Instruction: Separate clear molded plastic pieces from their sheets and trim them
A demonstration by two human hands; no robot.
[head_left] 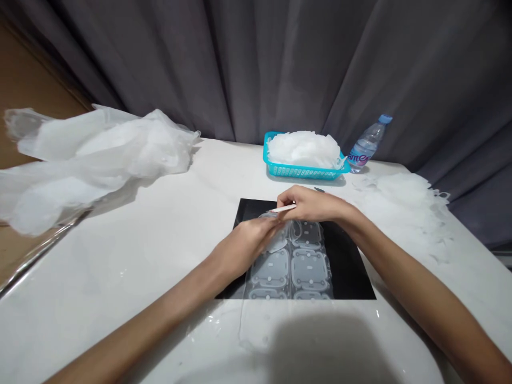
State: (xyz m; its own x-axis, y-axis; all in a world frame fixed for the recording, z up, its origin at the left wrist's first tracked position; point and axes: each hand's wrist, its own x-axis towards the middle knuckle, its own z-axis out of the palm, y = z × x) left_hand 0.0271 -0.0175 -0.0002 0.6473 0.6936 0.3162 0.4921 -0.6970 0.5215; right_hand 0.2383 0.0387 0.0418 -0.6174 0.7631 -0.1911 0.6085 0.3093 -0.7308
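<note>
A translucent plastic sheet (pixel 290 261) with rows of moulded rounded-square pieces lies over a black mat (pixel 349 266) and runs past its front edge. My left hand (pixel 252 237) is closed at the sheet's far part, its fingertips on a clear piece that is partly lifted. My right hand (pixel 310 204) is closed round a thin white stick-like tool (pixel 284 208) and meets the left fingertips. What lies right under the fingertips is hidden by the hands.
Behind the mat stands a turquoise basket (pixel 306 173) heaped with white translucent pieces, beside a water bottle (pixel 366 145). To the right is a pile of translucent pieces (pixel 404 205). Large clear plastic bags (pixel 104 149) fill the left back. A grey curtain (pixel 256 69) hangs behind.
</note>
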